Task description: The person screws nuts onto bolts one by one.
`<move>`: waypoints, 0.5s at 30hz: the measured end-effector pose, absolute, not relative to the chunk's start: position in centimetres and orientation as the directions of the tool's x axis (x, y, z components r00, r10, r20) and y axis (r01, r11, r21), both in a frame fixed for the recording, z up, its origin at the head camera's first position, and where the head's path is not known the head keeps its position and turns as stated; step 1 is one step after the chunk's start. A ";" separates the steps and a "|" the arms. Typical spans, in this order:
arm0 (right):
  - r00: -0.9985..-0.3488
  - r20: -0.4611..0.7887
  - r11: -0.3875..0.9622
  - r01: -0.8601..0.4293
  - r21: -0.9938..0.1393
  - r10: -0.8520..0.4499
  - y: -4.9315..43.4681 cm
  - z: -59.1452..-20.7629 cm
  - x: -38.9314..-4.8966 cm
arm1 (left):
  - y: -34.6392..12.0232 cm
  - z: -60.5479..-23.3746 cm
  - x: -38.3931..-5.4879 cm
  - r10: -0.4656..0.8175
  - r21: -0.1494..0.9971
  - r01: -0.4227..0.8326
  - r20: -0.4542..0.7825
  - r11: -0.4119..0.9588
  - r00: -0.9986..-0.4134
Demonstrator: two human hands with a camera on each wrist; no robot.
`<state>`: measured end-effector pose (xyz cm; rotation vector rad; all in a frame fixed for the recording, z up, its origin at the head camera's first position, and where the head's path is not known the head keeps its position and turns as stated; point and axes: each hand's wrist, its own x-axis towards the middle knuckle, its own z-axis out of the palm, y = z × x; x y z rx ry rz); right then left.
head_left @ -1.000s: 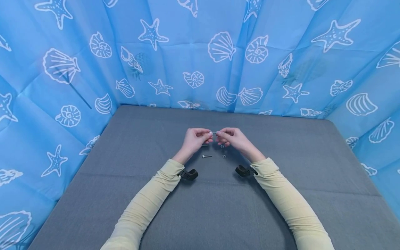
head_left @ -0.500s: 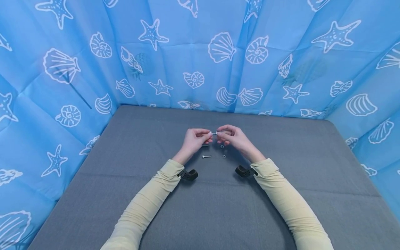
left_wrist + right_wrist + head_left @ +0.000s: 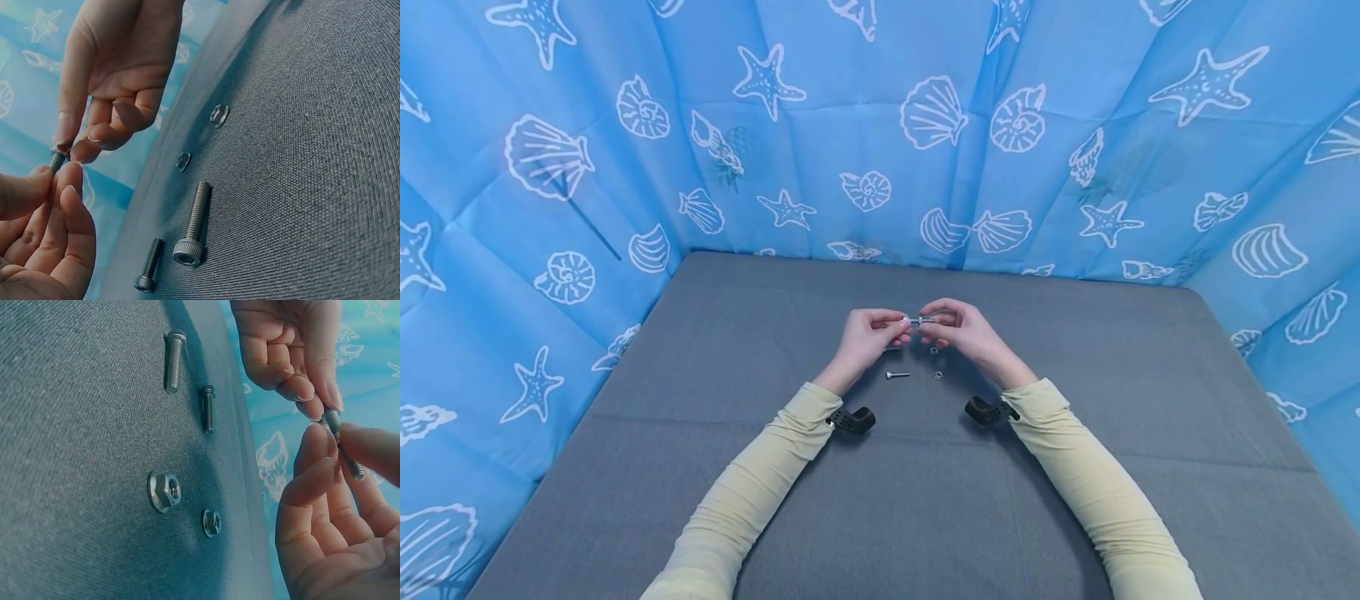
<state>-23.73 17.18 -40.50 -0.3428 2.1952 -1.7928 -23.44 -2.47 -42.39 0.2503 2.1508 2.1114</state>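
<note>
My left hand (image 3: 868, 340) pinches a metal bolt (image 3: 913, 321) between thumb and fingertips, just above the table; its head is hidden in the grip. A nut (image 3: 921, 320) sits on the bolt's shank, and the threaded end sticks out past it in the right wrist view. My right hand (image 3: 962, 332) holds the nut with thumb and index fingertips, its other fingers loosely curled. On the table below lie a larger socket-head bolt (image 3: 195, 219) and a smaller one (image 3: 150, 265). Beside them rest a larger flange nut (image 3: 165, 490) and a smaller flange nut (image 3: 212, 522).
The grey cloth-covered table (image 3: 917, 508) reaches back to a blue curtain (image 3: 865, 133) printed with shells and starfish. A dark band (image 3: 853, 419) is on the left wrist, another dark band (image 3: 988, 411) on the right.
My right fingertips have parted and shifted slightly around the bolt, so the nut and the bolt's end now show between them. My left hand has stayed in place.
</note>
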 end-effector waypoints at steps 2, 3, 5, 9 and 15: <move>-0.928 -0.062 0.200 -0.013 -0.980 -0.367 17.1 -40.4 -23.6 | -2.5 -42.4 -23.4 0.204 0.999 0.035 0.030 0.020 -0.979; -0.927 -0.063 0.204 -0.015 -0.979 -0.369 17.1 -40.4 -23.6 | -2.5 -42.4 -23.4 0.208 0.999 0.037 0.032 0.019 -0.978; -0.928 -0.067 0.208 -0.012 -0.978 -0.367 17.1 -40.4 -23.6 | -2.5 -42.4 -23.4 0.212 0.999 0.044 0.039 0.021 -0.976; -0.931 -0.086 0.218 0.007 -0.976 -0.355 17.0 -40.4 -23.6 | -2.6 -42.4 -23.4 0.220 0.998 0.054 0.048 0.019 -0.974; -0.937 -0.115 0.235 0.036 -0.971 -0.330 16.6 -40.6 -23.6 | -2.6 -42.4 -23.3 0.205 0.998 0.065 0.061 0.014 -0.977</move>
